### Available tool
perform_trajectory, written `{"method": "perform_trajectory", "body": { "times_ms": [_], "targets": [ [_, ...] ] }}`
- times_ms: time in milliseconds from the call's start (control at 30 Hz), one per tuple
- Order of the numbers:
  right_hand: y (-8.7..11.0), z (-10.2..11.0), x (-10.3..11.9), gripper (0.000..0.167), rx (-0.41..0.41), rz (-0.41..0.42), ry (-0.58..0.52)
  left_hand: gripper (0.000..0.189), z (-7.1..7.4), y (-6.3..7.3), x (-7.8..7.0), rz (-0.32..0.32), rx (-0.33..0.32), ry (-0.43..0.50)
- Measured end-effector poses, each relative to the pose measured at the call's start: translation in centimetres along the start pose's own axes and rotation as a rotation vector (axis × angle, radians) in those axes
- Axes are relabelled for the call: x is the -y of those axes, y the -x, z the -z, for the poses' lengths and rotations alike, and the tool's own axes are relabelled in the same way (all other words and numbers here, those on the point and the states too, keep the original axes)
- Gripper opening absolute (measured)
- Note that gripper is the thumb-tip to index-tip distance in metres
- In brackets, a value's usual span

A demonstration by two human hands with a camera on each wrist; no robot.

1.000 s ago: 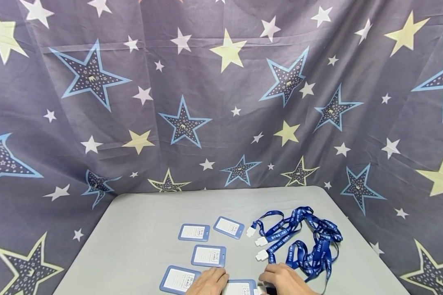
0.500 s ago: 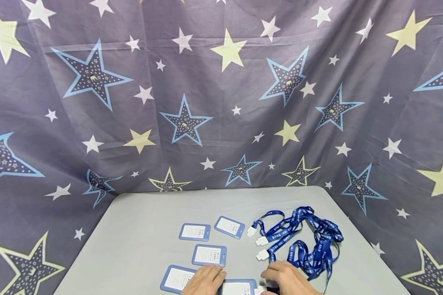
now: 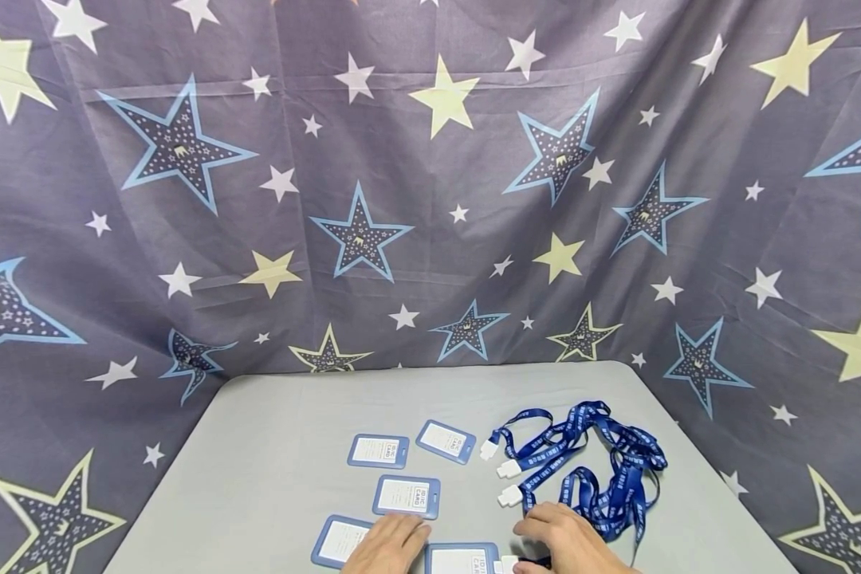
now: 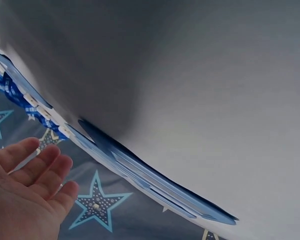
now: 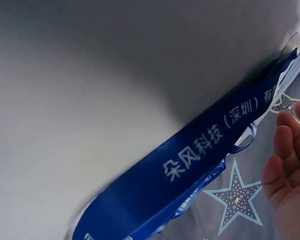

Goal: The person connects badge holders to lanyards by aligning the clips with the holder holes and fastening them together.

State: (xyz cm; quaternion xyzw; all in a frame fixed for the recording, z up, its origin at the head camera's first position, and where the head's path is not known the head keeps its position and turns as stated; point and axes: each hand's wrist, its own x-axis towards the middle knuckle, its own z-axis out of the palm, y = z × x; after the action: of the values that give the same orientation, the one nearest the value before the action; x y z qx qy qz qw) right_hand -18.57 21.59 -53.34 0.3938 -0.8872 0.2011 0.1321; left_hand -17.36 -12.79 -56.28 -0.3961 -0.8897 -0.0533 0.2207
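At the near edge in the head view lies a blue-framed card holder (image 3: 462,561) with a lanyard's white clip (image 3: 506,564) at its right end. My left hand (image 3: 389,545) is left of that holder, overlapping another card holder (image 3: 340,540). Its fingers are loosely bent with nothing in them, as the left wrist view shows the hand (image 4: 32,187) too. My right hand (image 3: 572,540) hovers by the clip, fingers relaxed. In the right wrist view this hand (image 5: 292,167) holds nothing, and a blue printed lanyard strap (image 5: 190,150) runs beside it.
Farther back lie more card holders: one in the middle (image 3: 406,497), one at back left (image 3: 378,451) and a tilted one (image 3: 446,442). A tangle of blue lanyards (image 3: 634,450) with white clips (image 3: 509,496) lies on the right of the grey table (image 3: 280,446). A star-patterned curtain (image 3: 430,199) stands behind.
My left hand has slid left off the front card holder, uncovering its left end. My right hand has lifted slightly to the right, its fingers spreading away from the clip.
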Motion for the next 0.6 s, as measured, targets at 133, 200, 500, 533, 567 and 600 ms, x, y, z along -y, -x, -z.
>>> {"method": "perform_trajectory", "body": {
  "times_ms": [133,200,500,533,567,600],
  "targets": [
    [0.1,0.5,0.0,0.036,0.058,-0.063,-0.008,0.078,0.0,0.4,0.4,0.007,0.000,0.001],
    [0.2,0.8,0.1,0.039,0.089,-0.098,-0.009,0.077,0.0,0.6,0.6,0.005,-0.011,-0.004],
    [0.5,1.2,-0.3,0.043,0.110,-0.154,-0.018,0.073,0.2,1.0,1.2,-0.002,-0.039,-0.028],
    [0.5,1.2,-0.4,0.043,0.101,-0.150,-0.016,0.073,0.2,1.0,1.3,-0.001,-0.044,-0.031],
    [0.5,1.3,-0.5,0.042,0.095,-0.148,-0.017,0.073,0.2,1.1,1.4,-0.002,-0.052,-0.034],
    [0.5,1.4,-0.5,0.042,0.090,-0.147,-0.018,0.073,0.2,1.2,1.5,-0.001,-0.059,-0.037]
  ]
}}
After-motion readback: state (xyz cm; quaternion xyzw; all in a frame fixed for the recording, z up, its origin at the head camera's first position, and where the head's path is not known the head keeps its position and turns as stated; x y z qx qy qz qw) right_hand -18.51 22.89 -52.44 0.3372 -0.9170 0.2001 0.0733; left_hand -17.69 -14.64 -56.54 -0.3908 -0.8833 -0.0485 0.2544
